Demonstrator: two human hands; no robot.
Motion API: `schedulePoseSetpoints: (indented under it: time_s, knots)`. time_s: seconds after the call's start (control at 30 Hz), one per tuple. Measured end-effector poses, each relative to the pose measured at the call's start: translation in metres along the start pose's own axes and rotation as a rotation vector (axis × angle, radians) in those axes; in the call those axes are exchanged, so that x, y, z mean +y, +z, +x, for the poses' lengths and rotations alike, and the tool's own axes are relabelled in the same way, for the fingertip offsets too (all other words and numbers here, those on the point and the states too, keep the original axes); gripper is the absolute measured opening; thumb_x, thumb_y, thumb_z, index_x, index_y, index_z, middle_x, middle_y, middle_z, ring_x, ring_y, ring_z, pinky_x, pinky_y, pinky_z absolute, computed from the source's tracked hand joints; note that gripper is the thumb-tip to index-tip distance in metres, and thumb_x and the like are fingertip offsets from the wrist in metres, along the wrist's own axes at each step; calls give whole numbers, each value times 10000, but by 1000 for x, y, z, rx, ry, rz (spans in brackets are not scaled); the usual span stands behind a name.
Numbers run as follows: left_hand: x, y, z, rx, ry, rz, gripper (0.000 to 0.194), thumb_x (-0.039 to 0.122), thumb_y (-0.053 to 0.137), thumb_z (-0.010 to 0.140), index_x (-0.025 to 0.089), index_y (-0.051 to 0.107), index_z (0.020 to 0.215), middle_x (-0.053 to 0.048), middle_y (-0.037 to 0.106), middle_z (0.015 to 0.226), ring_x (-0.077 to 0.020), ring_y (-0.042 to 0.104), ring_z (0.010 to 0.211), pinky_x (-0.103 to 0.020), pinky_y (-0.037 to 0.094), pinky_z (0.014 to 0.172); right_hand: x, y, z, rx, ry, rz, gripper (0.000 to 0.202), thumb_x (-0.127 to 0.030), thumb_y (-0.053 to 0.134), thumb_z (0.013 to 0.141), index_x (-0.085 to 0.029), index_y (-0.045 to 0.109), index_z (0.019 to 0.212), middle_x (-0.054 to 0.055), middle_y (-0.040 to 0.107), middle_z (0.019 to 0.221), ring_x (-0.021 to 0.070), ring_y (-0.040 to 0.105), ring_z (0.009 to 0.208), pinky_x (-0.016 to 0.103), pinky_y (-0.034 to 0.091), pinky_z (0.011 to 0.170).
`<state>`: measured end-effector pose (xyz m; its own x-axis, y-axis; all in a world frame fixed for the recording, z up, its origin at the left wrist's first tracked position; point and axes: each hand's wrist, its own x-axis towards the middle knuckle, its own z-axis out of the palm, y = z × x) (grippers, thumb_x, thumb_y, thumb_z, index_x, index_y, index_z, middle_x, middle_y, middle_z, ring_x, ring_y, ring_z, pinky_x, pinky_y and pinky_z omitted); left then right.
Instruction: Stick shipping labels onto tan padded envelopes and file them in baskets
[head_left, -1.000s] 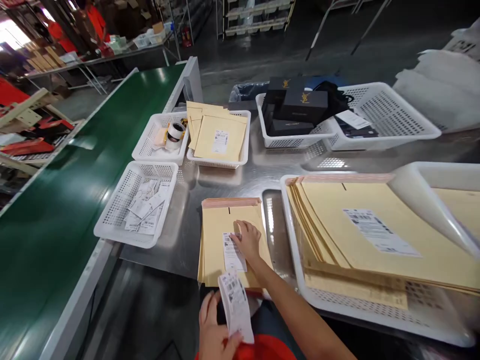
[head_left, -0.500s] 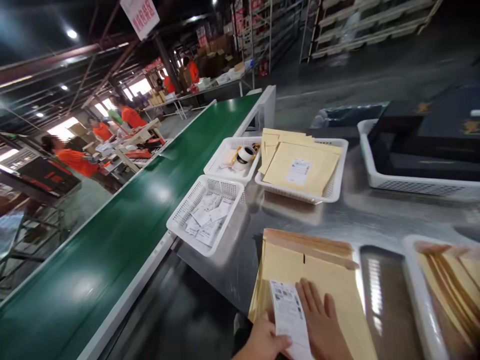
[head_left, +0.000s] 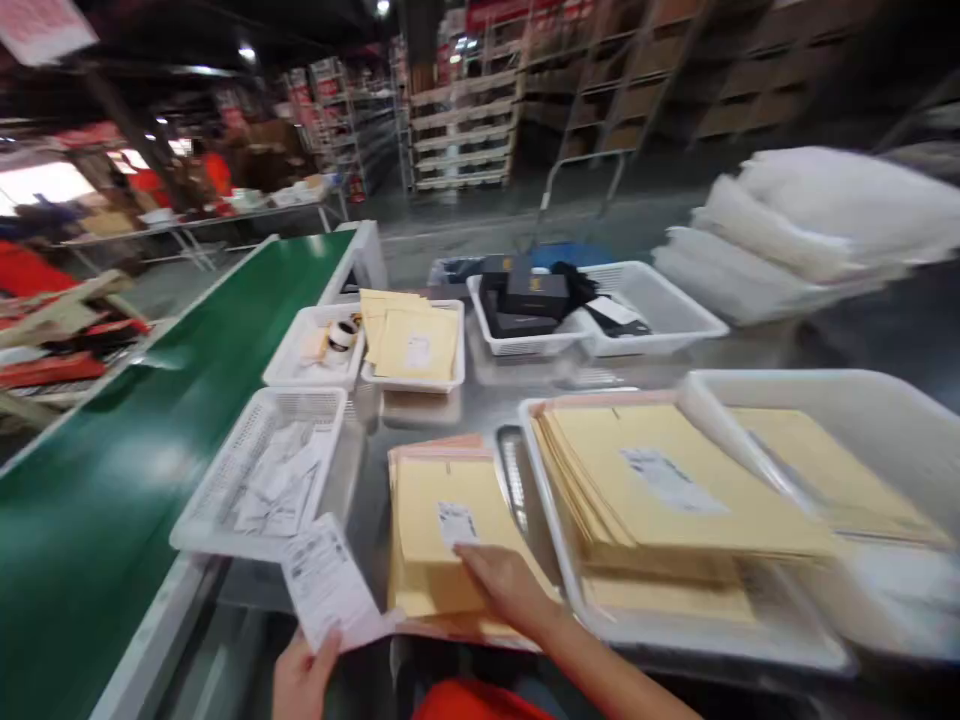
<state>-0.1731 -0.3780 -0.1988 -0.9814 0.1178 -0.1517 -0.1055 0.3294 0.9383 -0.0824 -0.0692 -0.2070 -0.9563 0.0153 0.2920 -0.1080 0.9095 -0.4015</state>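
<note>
At seven o'clock the left hand (head_left: 304, 672) pinches a printed label sheet (head_left: 328, 582), likely keeping it clear; the right hand (head_left: 516, 592), perhaps steadying the kraft envelopes (head_left: 421, 525) at six, has a grip I cannot tell.

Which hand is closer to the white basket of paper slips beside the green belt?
Left. The left hand holds a printed slip just on the near side of the basket; the right hand is farther off to the right, on the yellow envelopes.

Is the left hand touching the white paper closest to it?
Touching: the head view shows the left hand gripping the white paper at its bottom edge.
</note>
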Motion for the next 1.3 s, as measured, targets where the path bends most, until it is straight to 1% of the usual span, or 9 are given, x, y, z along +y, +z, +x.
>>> schedulePoseSetpoints:
  time_s: [0.1, 0.17, 0.23, 0.33, 0.57, 0.77, 0.93, 1.1, 1.3]
  knots:
    - [-8, 4, 12, -57, 89, 86, 544, 737, 634, 602, 228, 781, 726, -66, 762, 949, -350, 660, 1004, -448, 503, 952, 3, -95, -13, 598, 259, -215, 340, -218, 369, 941, -186, 662, 1111, 85, 744, 860, 198, 692, 697, 284, 551, 612]
    - [-9, 32, 13, -290, 183, 139, 532, 726, 608, 642, 229, 784, 710, -76, 760, 957, -341, 664, 991, -430, 514, 932, 3, -152, -34, 895, 273, -387, 304, -192, 436, 923, -173, 647, 1141, 92, 740, 856, 210, 694, 714, 301, 552, 642]
    - [-9, 68, 11, -564, 234, 188, 530, 700, 566, 705, 218, 786, 714, -95, 752, 986, -323, 669, 975, -403, 526, 903, 8, -193, -54, 897, 124, -476, 350, -151, 447, 905, -191, 612, 1212, 90, 737, 944, 219, 698, 837, 330, 550, 746]
    - [-15, 110, 12, -772, 201, 200, 557, 691, 548, 722, 210, 781, 878, -105, 726, 1084, -307, 669, 992, -383, 527, 888, 42, -213, -78, 556, -18, -512, 418, -105, 401, 898, -243, 594, 1242, 62, 701, 1123, 205, 642, 1057, 367, 502, 899]
    - [2, 112, -9, -783, 180, 169, 463, 598, 555, 783, 201, 780, 863, -120, 620, 1290, -319, 568, 1189, -389, 467, 995, 130, -172, -127, 124, 258, -558, 369, -128, 376, 891, -230, 687, 1062, 94, 684, 1152, 251, 600, 1107, 440, 454, 912]
    - [47, 115, -45, -872, 313, 56, 351, 522, 598, 799, 231, 786, 742, -114, 669, 1191, -298, 599, 1129, -402, 502, 957, 28, -116, -57, 301, 311, 253, 345, -334, 462, 921, -215, 586, 1220, 119, 608, 1255, 235, 557, 1154, 409, 458, 958]
    - [36, 110, -51, -899, 192, 73, 372, 516, 577, 812, 208, 785, 808, -118, 686, 1152, -303, 621, 1071, -410, 489, 955, -34, -56, -2, 174, 573, 975, 254, -373, 664, 749, -183, 667, 918, 32, 695, 823, 159, 633, 703, 255, 509, 619]
    - [17, 98, -34, -729, -7, -62, 729, 452, 730, 688, 181, 516, 1331, -127, 578, 1332, -286, 553, 1184, -389, 427, 1026, -48, -24, -3, 76, 620, 1000, 126, -315, 684, 722, -193, 711, 739, 2, 674, 647, 148, 600, 598, 234, 460, 548]
    - [20, 121, -9, -587, -186, -223, 356, 458, 646, 768, 133, 702, 901, -46, 717, 800, -190, 633, 762, -283, 505, 730, -39, 3, 6, 50, 481, 794, 177, -325, 595, 833, -224, 733, 788, 20, 701, 763, 166, 637, 720, 268, 491, 669]
